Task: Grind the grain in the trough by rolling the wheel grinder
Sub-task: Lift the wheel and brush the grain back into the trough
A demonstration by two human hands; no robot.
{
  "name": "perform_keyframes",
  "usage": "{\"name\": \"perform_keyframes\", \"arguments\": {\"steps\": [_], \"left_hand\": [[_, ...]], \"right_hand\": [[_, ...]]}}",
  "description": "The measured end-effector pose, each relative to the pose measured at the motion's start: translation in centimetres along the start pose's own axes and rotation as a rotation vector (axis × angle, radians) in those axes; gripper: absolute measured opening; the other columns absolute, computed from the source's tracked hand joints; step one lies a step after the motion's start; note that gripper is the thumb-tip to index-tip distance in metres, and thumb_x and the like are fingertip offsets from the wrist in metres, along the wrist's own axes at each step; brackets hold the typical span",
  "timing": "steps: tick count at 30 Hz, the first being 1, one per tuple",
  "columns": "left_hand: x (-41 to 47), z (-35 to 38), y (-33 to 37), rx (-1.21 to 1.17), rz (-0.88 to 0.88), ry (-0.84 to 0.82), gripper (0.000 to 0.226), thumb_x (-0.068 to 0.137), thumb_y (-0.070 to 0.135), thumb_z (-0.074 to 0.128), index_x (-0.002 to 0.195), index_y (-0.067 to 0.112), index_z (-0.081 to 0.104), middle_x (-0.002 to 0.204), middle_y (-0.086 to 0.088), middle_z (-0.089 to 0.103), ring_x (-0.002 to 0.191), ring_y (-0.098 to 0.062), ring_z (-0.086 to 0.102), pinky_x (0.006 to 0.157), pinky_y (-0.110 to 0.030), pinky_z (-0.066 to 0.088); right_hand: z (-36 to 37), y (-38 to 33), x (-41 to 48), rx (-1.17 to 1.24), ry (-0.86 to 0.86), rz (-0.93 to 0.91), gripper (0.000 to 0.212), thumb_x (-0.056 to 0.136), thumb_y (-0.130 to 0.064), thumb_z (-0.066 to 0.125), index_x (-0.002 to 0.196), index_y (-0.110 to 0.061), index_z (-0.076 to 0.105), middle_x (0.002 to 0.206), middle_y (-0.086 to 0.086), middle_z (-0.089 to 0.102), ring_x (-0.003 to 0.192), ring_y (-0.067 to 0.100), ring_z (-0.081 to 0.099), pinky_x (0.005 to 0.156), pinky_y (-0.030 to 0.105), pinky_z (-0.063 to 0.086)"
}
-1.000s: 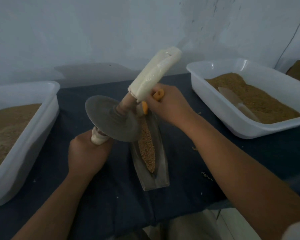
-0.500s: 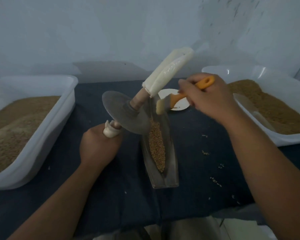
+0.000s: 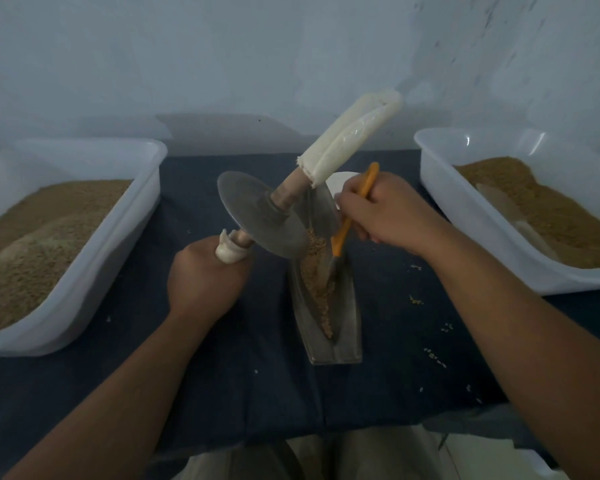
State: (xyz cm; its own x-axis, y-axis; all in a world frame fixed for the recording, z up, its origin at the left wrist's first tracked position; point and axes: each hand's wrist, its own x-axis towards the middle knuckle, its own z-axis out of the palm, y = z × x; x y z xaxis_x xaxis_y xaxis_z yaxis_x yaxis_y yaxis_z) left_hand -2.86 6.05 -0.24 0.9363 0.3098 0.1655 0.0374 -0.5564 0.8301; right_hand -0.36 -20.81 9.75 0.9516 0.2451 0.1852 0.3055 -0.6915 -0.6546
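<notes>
Down comes the orange brush (image 3: 342, 233), gripped in my right hand (image 3: 385, 209), its bristles now in the grain (image 3: 321, 299). My left hand (image 3: 205, 275) clasps the wheel grinder (image 3: 260, 213) by its near handle, the disc tilted at the left edge of the trough (image 3: 347, 334), which runs away from me.

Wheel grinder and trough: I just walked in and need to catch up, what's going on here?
A person's left hand grips the wheel grinder by its near handle, holding it tilted over the trough. The right hand holds an orange brush, its bristles down in the grain inside the trough.
</notes>
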Motion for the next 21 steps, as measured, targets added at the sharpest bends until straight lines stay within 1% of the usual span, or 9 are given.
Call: {"name": "perform_keyframes", "arguments": {"steps": [2, 4, 7, 10, 12, 14, 17, 19, 21], "left_hand": [[0.1, 0.1, -0.2, -0.005, 0.011, 0.008, 0.016, 0.075, 0.047, 0.069, 0.072, 0.032, 0.066, 0.063, 0.009, 0.067, 0.064, -0.016, 0.068, 0.063, -0.046, 0.059], [0.1, 0.2, -0.3, -0.001, 0.024, 0.015, 0.015, 0.075, 0.047, 0.068, 0.072, 0.033, 0.065, 0.063, 0.01, 0.066, 0.064, -0.015, 0.067, 0.061, -0.042, 0.056], [0.2, 0.3, -0.3, 0.017, 0.042, 0.016, 0.013, 0.075, 0.048, 0.065, 0.073, 0.035, 0.064, 0.064, 0.014, 0.066, 0.062, -0.013, 0.066, 0.06, -0.037, 0.053], [0.2, 0.3, -0.3, 0.012, 0.053, 0.009, 0.012, 0.076, 0.046, 0.067, 0.072, 0.034, 0.064, 0.062, 0.013, 0.065, 0.06, -0.012, 0.064, 0.059, -0.039, 0.054], [0.2, 0.3, -0.3, 0.022, 0.052, 0.006, 0.01, 0.076, 0.045, 0.067, 0.073, 0.036, 0.065, 0.064, 0.014, 0.065, 0.061, -0.012, 0.065, 0.06, -0.04, 0.055], [0.2, 0.3, -0.4, 0.036, 0.057, 0.007, 0.008, 0.076, 0.044, 0.067, 0.075, 0.037, 0.065, 0.065, 0.016, 0.066, 0.061, -0.012, 0.065, 0.06, -0.04, 0.056], [0.3, 0.4, -0.4, 0.045, 0.061, 0.001, 0.008, 0.074, 0.046, 0.066, 0.075, 0.038, 0.064, 0.066, 0.017, 0.066, 0.062, -0.013, 0.064, 0.06, -0.037, 0.053], [0.3, 0.5, -0.3, 0.057, 0.064, -0.004, 0.008, 0.075, 0.046, 0.067, 0.075, 0.038, 0.064, 0.066, 0.017, 0.065, 0.062, -0.013, 0.064, 0.058, -0.034, 0.051], [0.3, 0.5, -0.3, 0.067, 0.064, -0.002, 0.007, 0.078, 0.044, 0.069, 0.076, 0.039, 0.064, 0.067, 0.018, 0.065, 0.061, -0.012, 0.063, 0.057, -0.033, 0.048]], "right_hand": [[-0.7, -0.1, 0.2, 0.15, 0.028, 0.021, 0.037, 0.101, -0.034, 0.053, 0.07, -0.019, 0.066, 0.051, 0.002, 0.059, 0.044, 0.014, 0.052, 0.042, 0.021, 0.043], [-1.2, -0.2, 0.0, 0.272, -0.084, 0.067, 0.038, 0.099, -0.034, 0.054, 0.066, -0.021, 0.068, 0.049, 0.003, 0.053, 0.041, 0.013, 0.044, 0.039, 0.022, 0.037], [0.1, -0.1, -0.6, 0.165, -0.259, 0.071, 0.041, 0.101, -0.032, 0.053, 0.063, -0.028, 0.066, 0.05, 0.002, 0.054, 0.041, 0.011, 0.045, 0.04, 0.02, 0.039], [0.9, -0.2, -0.1, -0.028, -0.125, 0.006, 0.042, 0.104, -0.029, 0.052, 0.063, -0.026, 0.062, 0.055, 0.003, 0.063, 0.046, 0.01, 0.056, 0.048, 0.018, 0.046], [0.5, -0.3, 0.3, 0.021, -0.035, 0.016, 0.04, 0.104, -0.03, 0.051, 0.067, -0.021, 0.063, 0.055, 0.003, 0.062, 0.047, 0.012, 0.056, 0.048, 0.021, 0.046], [-0.2, -0.3, 0.5, 0.156, -0.057, 0.066, 0.04, 0.102, -0.033, 0.052, 0.067, -0.02, 0.066, 0.05, 0.001, 0.056, 0.043, 0.014, 0.049, 0.042, 0.022, 0.041], [0.2, -0.3, -0.2, 0.25, -0.238, 0.109, 0.041, 0.101, -0.034, 0.053, 0.064, -0.023, 0.067, 0.048, 0.003, 0.051, 0.04, 0.013, 0.042, 0.04, 0.023, 0.035], [1.1, -0.3, -0.4, 0.105, -0.235, 0.06, 0.042, 0.104, -0.032, 0.052, 0.065, -0.023, 0.064, 0.049, 0.002, 0.056, 0.04, 0.012, 0.047, 0.042, 0.02, 0.039], [1.5, -0.6, -0.4, -0.043, -0.144, 0.005, 0.04, 0.105, -0.029, 0.051, 0.067, -0.022, 0.063, 0.053, 0.003, 0.062, 0.043, 0.01, 0.054, 0.045, 0.017, 0.044]]}}
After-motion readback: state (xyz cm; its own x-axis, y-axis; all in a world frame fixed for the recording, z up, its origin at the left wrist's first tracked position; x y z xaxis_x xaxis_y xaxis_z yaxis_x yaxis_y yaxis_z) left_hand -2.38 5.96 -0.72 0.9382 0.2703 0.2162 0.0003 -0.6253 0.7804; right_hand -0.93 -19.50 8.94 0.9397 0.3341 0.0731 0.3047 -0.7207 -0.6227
